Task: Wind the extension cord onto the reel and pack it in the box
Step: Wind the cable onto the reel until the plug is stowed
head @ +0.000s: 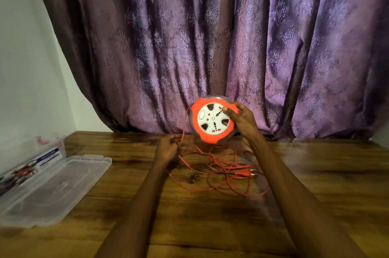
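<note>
Purple patterned curtains point(210, 36) hang behind your wooden table point(210, 226), where your right hand point(242, 120) grips the edge of the orange-and-white cord reel point(212, 121), holding it upright above the tabletop with the socket face toward you. Your left hand point(167, 148) is closed around the orange extension cord point(210, 165) just below the reel's left side, while the remaining cord lies in loose loops on the table with its plug point(245, 173) to the right. At the left edge, the clear plastic box point(31, 152) sits open, its lid point(52, 190) lying flat beside it.

wooden table point(315, 173) — loose orange cord point(212, 165), clear box point(27, 165), lid point(56, 190)
</note>
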{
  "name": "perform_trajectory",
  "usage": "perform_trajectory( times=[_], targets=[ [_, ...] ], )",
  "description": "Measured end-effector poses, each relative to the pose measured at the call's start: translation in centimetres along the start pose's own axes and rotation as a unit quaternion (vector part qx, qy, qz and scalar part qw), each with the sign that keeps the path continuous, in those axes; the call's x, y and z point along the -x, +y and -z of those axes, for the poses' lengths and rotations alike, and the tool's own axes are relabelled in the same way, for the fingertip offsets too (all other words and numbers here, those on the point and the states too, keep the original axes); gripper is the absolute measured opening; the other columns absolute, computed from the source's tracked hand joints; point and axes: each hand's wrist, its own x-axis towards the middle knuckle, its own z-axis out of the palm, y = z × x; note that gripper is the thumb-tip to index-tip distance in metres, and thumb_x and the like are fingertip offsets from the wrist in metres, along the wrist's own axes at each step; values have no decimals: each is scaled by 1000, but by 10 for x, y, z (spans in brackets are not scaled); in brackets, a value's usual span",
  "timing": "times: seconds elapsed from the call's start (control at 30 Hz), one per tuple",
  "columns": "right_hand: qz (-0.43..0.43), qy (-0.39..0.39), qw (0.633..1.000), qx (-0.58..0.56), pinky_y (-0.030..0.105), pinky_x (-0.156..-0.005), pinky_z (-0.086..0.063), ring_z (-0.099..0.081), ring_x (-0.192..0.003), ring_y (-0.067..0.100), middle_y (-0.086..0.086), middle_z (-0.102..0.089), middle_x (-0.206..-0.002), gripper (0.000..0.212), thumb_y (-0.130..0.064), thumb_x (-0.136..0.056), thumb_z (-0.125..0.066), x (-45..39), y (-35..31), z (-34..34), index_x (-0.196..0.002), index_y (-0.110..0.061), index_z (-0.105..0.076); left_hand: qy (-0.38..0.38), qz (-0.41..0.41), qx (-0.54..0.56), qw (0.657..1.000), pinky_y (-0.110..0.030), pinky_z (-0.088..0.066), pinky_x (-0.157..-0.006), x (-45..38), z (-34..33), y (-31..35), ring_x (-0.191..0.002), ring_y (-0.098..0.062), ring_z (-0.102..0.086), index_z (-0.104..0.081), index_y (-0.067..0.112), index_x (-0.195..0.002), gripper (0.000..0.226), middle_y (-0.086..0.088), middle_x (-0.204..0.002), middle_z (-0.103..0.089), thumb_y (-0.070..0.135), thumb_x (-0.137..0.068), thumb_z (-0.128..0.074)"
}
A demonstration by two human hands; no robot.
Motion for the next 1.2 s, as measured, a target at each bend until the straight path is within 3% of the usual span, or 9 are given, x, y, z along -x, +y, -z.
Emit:
perform_trajectory(
  times=[0.1, 0.2, 0.27, 0.33, 0.43, 0.57, 0.8, 1.07, 1.2],
  targets=[
    [-23, 42, 998, -48, 34, -69, -58, -65, -78, 20, 9, -71, -94, 35, -13, -84, -75, 0, 6, -2, -116, -4, -63, -3, 54, -3, 999, -27, -53, -92, -5, 4, -8, -97, -16, -69, -77, 20, -98, 26, -2, -99, -76, 17, -78, -61],
    [-54, 41, 994, -90, 39, -73, -58, -64, -84, 26, 14, -69, -98, 25, -12, -84, -73, 1, 16, -1, -108, -8, -64, 83, -16, 53, 995, -3, -42, -80, 1, 11, 15, -99, -11, -64, -72, 10, -109, 27, -7, -107, -73, 1, -90, -54],
    [-58, 46, 991, -109, 35, -67, -58, -63, -81, 26, 13, -68, -95, 19, -10, -84, -73, 4, 21, -3, -102, -11, -64, 175, -89, 89, 976, -8, -45, -74, 9, 18, 30, -85, -7, -63, -72, 13, -99, 25, -4, -93, -73, -1, -91, -52],
    [-52, 61, 990, -114, 30, -62, -59, -63, -75, 22, 9, -69, -90, 20, -8, -84, -72, 5, 21, -8, -102, -13, -64, 181, -131, 134, 965, -19, -47, -61, 14, 22, 43, -63, -11, -59, -68, 10, -90, 22, -4, -72, -67, 0, -91, -49],
    [-40, 72, 989, -123, 34, -66, -58, -65, -73, 17, 5, -70, -89, 28, -7, -83, -73, 6, 19, -13, -108, -14, -64, 123, -160, 73, 977, -21, -48, -69, 16, 17, 51, -71, -11, -62, -69, 14, -90, 17, 2, -77, -69, 5, -90, -54],
    [-37, 84, 985, -145, 31, -64, -58, -65, -70, 15, 6, -68, -89, 24, -8, -84, -72, 7, 16, -15, -106, -14, -63, 57, -81, 30, 995, -29, -49, -86, 10, 13, 23, -90, -18, -65, -73, 16, -93, 14, -8, -96, -73, 11, -89, -61],
    [-39, 96, 988, -116, 28, -61, -58, -64, -66, 13, 5, -70, -86, 21, -9, -82, -75, 4, 18, -9, -100, -15, -66, -114, 9, 116, 987, -22, -54, -69, 20, 15, 8, -76, -3, -65, -68, 17, -92, 18, 3, -87, -71, 3, -83, -72],
    [-42, 73, 994, -76, 29, -58, -59, -65, -72, 19, 12, -70, -95, 29, -11, -83, -76, 1, 18, -14, -110, -7, -66, -45, -3, 121, 992, -17, -52, -65, 3, 31, 3, -67, 1, -66, -68, 5, -102, 17, 11, -69, -73, -1, -94, -54],
    [-31, 61, 995, -66, 27, -57, -57, -66, -76, 20, 14, -71, -100, 36, -12, -84, -75, -2, 16, -12, -117, -3, -65, 61, -71, -96, 991, -17, -47, -63, -12, 51, 10, -79, -13, -69, -78, 12, -99, 15, -3, -81, -77, 16, -91, -66]
  ],
)
